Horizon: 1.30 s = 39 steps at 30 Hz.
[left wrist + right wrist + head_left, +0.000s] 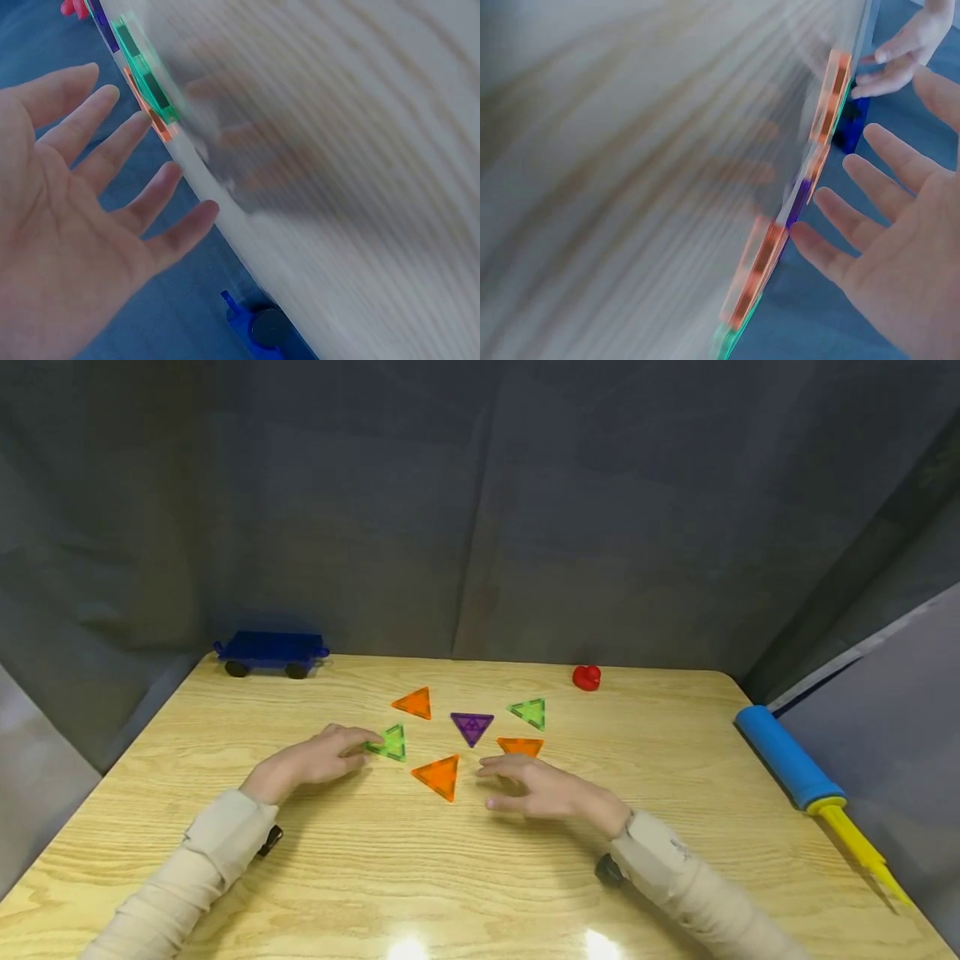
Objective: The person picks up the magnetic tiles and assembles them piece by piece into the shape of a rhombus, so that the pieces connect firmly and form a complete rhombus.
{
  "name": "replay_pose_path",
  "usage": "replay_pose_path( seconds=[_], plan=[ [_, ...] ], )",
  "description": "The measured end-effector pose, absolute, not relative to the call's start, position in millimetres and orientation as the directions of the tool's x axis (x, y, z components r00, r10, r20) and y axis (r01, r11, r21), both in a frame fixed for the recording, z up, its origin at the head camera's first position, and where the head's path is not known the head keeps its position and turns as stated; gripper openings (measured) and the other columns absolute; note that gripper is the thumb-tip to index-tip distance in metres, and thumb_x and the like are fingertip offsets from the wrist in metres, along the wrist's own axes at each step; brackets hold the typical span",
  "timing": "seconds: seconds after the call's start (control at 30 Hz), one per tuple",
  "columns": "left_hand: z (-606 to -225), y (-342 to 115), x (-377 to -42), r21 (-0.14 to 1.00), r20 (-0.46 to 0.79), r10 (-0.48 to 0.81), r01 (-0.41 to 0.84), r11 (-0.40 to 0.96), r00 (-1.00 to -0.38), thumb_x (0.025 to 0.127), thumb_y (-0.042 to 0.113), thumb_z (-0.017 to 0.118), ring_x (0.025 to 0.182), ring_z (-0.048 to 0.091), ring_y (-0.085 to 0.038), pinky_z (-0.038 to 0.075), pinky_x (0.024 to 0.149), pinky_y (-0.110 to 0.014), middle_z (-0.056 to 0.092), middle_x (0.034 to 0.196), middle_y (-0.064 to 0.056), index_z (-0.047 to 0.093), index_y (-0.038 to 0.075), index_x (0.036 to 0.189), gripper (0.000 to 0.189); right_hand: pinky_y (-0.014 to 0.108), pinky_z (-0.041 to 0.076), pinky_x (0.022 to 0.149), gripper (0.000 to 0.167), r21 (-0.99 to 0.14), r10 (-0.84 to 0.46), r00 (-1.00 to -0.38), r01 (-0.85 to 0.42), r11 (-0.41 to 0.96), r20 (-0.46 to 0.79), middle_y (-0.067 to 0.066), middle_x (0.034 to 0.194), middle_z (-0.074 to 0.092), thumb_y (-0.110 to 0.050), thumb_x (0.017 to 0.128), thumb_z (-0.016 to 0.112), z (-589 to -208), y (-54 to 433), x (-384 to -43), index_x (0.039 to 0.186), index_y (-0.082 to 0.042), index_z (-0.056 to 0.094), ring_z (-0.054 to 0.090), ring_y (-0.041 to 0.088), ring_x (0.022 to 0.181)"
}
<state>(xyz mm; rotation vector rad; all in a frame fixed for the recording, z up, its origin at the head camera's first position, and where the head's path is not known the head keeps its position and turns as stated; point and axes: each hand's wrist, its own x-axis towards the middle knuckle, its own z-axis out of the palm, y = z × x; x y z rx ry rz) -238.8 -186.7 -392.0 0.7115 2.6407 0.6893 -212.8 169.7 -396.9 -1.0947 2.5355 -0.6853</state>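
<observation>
Several flat magnetic triangles lie in a loose ring on the wooden table [390,877]: a far orange one [414,703], a purple one [472,727], a far green one [530,712], a small orange one [520,746], a near green one [391,743] and a near orange one [438,776]. My left hand [352,750] reaches in with straight fingers, and its fingertips are at the near green triangle's [146,75] left edge. My right hand [498,783] hovers with fingers spread, just right of the near orange triangle [754,277]. Both palms hold nothing.
A blue toy wagon [272,652] stands at the table's far left edge. A small red object [587,677] sits at the far right. A blue and yellow air pump [810,772] lies along the right edge. Grey cloth walls surround the table.
</observation>
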Motion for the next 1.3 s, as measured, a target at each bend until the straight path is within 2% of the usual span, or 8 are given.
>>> replay_pose_path(
  seconds=[0.17,0.3,0.4,0.63,1.03,1.3],
  plan=[
    [-392.0,-184.9,-238.6,0.535,-0.193,0.537,0.371,0.759,-0.821,0.100,0.021,0.048,0.131,0.029,-0.041,0.028,0.103,-0.064,0.039,0.145,-0.019,0.045,0.008,0.141,0.043,0.049,0.023,0.113,0.057,-0.507,-0.783,-0.608,-0.638,0.580,-0.131,0.009,0.150,0.036,-0.041,0.094,0.057,-396.5,155.5,-212.2,0.141,-0.011,0.046,0.031,0.030,0.139],
    [-391.5,-183.0,-238.1,0.539,-0.198,0.542,0.371,0.756,-0.817,0.100,0.022,0.049,0.131,0.029,-0.041,0.028,0.103,-0.064,0.039,0.146,-0.019,0.046,0.008,0.141,0.043,0.051,0.017,0.115,0.059,-0.482,-0.792,-0.585,-0.651,0.586,-0.173,0.005,0.152,0.034,-0.042,0.094,0.056,-398.0,147.4,-212.3,0.144,-0.013,0.042,0.025,0.031,0.141],
    [-392.3,-182.3,-237.8,0.538,-0.206,0.543,0.369,0.758,-0.814,0.100,0.023,0.049,0.132,0.027,-0.041,0.027,0.103,-0.064,0.036,0.147,-0.019,0.046,0.007,0.141,0.044,0.052,0.012,0.115,0.061,-0.452,-0.782,-0.589,-0.652,0.609,-0.205,0.002,0.153,0.033,-0.043,0.094,0.056,-399.3,142.0,-212.2,0.146,-0.017,0.040,0.021,0.031,0.143],
    [-392.4,-182.4,-238.6,0.494,-0.227,0.548,0.390,0.777,-0.805,0.100,0.020,0.048,0.135,0.022,-0.045,0.023,0.105,-0.065,0.031,0.150,-0.020,0.047,0.003,0.139,0.042,0.056,0.013,0.114,0.061,-0.417,-0.762,-0.600,-0.645,0.640,-0.242,0.001,0.153,0.033,-0.041,0.093,0.057,-400.8,135.0,-212.3,0.146,-0.017,0.040,0.021,0.032,0.143],
    [-393.4,-185.7,-234.8,0.480,-0.216,0.565,0.418,0.771,-0.796,0.099,0.017,0.048,0.134,0.024,-0.045,0.024,0.105,-0.064,0.033,0.149,-0.020,0.048,0.003,0.139,0.042,0.055,0.012,0.114,0.058,-0.440,-0.768,-0.596,-0.640,0.630,-0.234,0.003,0.152,0.034,-0.039,0.093,0.057,-399.1,138.9,-210.5,0.144,-0.015,0.043,0.021,0.032,0.143],
    [-390.1,-186.1,-224.1,0.472,-0.187,0.590,0.455,0.755,-0.786,0.097,0.018,0.051,0.131,0.029,-0.045,0.024,0.104,-0.064,0.041,0.144,-0.019,0.056,0.003,0.132,0.038,0.047,0.021,0.114,0.049,-0.466,-0.773,-0.597,-0.633,0.618,-0.214,0.002,0.149,0.038,-0.034,0.093,0.060,-397.4,147.7,-207.0,0.137,-0.014,0.052,0.029,0.024,0.140]
  ],
)
